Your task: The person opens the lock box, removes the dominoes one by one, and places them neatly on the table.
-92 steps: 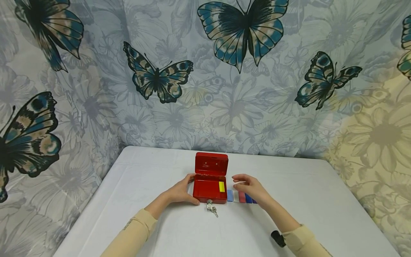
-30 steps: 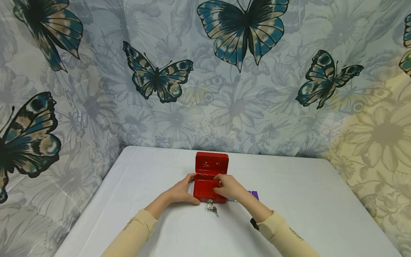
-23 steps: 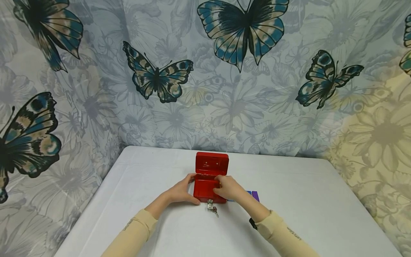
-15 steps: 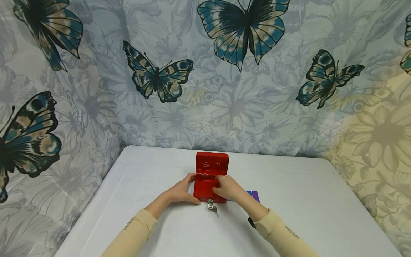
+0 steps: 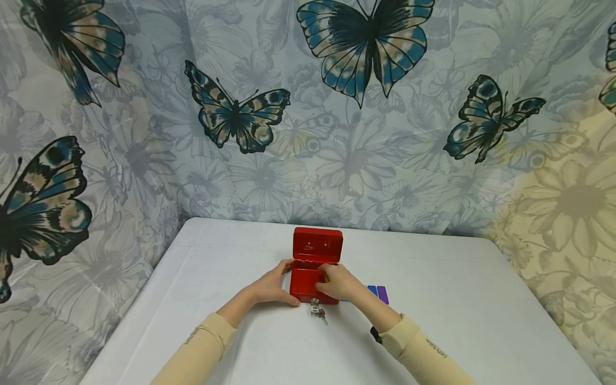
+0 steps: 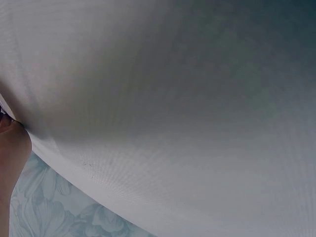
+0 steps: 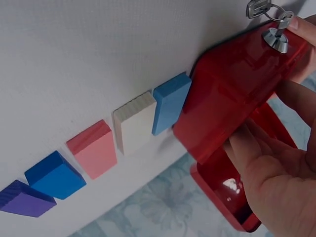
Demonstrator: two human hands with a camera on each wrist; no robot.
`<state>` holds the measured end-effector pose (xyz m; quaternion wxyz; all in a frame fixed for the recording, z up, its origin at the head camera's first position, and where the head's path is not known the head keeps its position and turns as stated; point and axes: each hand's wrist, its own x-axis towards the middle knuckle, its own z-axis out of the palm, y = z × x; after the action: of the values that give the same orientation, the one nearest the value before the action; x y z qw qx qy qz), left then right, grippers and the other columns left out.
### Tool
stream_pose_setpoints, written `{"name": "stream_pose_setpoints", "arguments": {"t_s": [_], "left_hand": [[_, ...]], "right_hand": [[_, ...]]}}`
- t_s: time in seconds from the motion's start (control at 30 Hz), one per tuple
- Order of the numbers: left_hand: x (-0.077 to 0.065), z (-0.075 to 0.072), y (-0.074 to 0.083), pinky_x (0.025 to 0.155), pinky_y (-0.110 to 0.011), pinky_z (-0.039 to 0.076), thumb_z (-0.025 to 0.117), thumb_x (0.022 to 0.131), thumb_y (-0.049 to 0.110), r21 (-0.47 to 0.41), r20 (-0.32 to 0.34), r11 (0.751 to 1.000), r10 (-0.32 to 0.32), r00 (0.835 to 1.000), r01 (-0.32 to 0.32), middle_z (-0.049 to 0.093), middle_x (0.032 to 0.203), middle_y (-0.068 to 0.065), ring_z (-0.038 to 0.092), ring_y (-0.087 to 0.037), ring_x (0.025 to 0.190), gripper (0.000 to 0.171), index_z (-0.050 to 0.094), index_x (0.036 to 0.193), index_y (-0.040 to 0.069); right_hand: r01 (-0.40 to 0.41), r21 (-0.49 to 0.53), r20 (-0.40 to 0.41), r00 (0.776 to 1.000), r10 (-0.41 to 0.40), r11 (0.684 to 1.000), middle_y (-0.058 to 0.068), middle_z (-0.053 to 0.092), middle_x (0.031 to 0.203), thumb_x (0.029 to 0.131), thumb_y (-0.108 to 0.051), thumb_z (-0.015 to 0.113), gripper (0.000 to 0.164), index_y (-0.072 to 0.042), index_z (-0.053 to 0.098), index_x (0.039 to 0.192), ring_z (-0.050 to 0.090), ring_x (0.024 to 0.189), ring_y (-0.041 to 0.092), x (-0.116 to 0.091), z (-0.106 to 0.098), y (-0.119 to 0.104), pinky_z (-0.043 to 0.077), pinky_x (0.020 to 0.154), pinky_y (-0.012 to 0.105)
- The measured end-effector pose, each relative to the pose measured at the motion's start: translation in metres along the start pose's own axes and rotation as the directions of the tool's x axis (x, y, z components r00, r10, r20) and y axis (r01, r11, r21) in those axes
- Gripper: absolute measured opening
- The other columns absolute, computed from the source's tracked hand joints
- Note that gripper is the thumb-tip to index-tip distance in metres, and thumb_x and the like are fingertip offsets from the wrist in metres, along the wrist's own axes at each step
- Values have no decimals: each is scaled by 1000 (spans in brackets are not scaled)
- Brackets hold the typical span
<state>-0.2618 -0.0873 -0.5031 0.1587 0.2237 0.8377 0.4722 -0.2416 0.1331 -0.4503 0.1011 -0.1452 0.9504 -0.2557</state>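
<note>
A red metal cash box (image 5: 305, 291) sits with its lid (image 5: 317, 245) raised. My left hand (image 5: 269, 286) grips its left side, thumb at the front corner and fingers toward the back. Inside the right half, my right hand (image 5: 340, 282) has its fingers curled around a yellow block (image 5: 326, 278), of which only a sliver shows between finger and thumb. The right wrist view shows that hand (image 7: 276, 173) reaching over the box wall. A lock (image 7: 275, 40) with keys (image 7: 258, 8) hangs on the box's front.
Several flat wooden blocks lie in a row right of the box: light blue (image 7: 170, 106), white (image 7: 136, 123), pink (image 7: 94, 150), blue (image 7: 55, 177) and purple (image 7: 24, 200). My right forearm hides most of them in the head view. A white cloth covers the table (image 5: 231, 342).
My right hand has come from above the block row into the box and taken hold of the yellow block, lately shifting slightly left with it. My left hand stays on the box.
</note>
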Motion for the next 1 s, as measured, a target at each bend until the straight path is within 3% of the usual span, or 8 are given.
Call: {"name": "stream_pose_setpoints", "arguments": {"t_s": [0.33,0.53,1.0], "left_hand": [[1,-1,-2,112,-53,28,89,69,28,10,4,1000,0,1000,0,40,149,-10,35,-28,138,99,30,147,12],[1,-1,-1,110,-55,30,88,69,30,18,9,1000,-24,1000,24,39,149,-10,35,-29,137,99,29,147,13],[2,0,-2,111,-56,29,89,69,27,-4,2,1000,-29,1000,29,40,149,-11,35,-30,137,98,31,146,12]], "right_hand": [[44,111,10,999,-46,993,12,66,114,88,-16,71,38,-2,62,122,60,101,28,1,1,5,51,92,50],[32,217,2,999,-33,976,14,65,119,91,-9,65,33,-3,62,123,63,104,31,4,0,10,54,87,45],[0,79,22,1000,-2,997,16,66,109,85,1,66,36,7,60,120,61,100,32,5,-6,8,53,89,46]]}}
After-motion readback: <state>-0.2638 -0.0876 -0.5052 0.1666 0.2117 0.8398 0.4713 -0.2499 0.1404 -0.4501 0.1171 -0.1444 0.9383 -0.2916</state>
